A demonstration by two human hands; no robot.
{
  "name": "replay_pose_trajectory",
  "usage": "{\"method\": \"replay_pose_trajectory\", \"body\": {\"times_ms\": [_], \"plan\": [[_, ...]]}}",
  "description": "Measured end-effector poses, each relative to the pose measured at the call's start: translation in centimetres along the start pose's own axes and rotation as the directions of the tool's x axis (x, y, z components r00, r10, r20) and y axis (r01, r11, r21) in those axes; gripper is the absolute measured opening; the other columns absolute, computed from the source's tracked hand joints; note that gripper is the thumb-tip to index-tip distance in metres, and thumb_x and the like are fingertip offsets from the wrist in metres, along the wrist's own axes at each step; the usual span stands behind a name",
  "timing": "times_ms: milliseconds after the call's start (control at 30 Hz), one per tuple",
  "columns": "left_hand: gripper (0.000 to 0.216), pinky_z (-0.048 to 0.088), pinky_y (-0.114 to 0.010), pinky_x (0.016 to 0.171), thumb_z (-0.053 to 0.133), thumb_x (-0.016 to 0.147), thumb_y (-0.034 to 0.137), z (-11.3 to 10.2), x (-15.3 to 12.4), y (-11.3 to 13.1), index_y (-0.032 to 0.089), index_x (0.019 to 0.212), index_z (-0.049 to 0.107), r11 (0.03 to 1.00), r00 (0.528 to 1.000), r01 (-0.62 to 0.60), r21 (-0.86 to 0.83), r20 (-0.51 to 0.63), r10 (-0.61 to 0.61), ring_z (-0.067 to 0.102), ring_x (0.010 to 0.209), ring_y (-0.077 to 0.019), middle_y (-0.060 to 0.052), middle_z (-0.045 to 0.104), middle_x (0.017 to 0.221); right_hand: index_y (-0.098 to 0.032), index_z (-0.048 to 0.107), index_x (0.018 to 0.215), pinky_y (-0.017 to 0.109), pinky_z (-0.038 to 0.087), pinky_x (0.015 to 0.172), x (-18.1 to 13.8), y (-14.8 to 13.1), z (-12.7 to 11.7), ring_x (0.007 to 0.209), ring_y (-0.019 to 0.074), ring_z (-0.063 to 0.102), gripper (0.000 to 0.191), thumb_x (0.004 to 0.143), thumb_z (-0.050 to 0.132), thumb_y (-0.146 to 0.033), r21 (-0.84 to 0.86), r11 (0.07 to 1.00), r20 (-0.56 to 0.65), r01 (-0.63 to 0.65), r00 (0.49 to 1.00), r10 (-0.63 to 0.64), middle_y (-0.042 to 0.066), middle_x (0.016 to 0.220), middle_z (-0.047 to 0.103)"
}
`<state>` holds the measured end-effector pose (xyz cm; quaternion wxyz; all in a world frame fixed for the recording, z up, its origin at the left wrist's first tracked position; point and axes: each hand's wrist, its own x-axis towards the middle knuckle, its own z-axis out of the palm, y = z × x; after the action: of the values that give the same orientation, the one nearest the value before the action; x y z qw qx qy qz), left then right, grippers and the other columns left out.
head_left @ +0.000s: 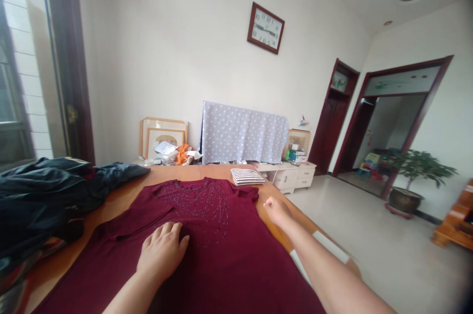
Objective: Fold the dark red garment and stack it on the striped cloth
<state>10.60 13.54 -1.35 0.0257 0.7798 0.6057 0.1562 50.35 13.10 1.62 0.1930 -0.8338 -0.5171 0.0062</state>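
Note:
A dark red short-sleeved top (221, 260) with a beaded pattern around its neckline lies spread over the wooden table (155, 174). Flat on its chest, with the fingers stretched forward, rests my left hand (162, 247); a crease runs through the cloth just beyond it. My right hand (277, 211) is beside the sleeve on the right, over bare wood, its fingers curled in. A small gap separates it from the sleeve, and no cloth shows in it.
Dark clothes (40, 200) are heaped at the left. A folded striped cloth (247, 176) lies at the far edge. Beyond stand a dotted cover (244, 131), picture frames (162, 131) and a white cabinet (291, 177). A potted plant (405, 199) is on the floor right.

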Motion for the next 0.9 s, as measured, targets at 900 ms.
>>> {"method": "replay_pose_trajectory", "body": {"times_ms": [900], "plan": [[0.054, 0.030, -0.048, 0.112, 0.042, 0.092, 0.046, 0.0, -0.2, 0.6, 0.021, 0.138, 0.058, 0.998, 0.998, 0.068, 0.020, 0.015, -0.068, 0.044, 0.137, -0.0314, -0.012, 0.055, 0.145, -0.021, 0.071, 0.100, 0.030, 0.048, 0.078, 14.2, -5.2, 3.9, 0.092, 0.0222, 0.067, 0.031, 0.091, 0.047, -0.038, 0.120, 0.985, -0.052, 0.121, 0.992, -0.115, 0.007, 0.099, 0.073]]}}
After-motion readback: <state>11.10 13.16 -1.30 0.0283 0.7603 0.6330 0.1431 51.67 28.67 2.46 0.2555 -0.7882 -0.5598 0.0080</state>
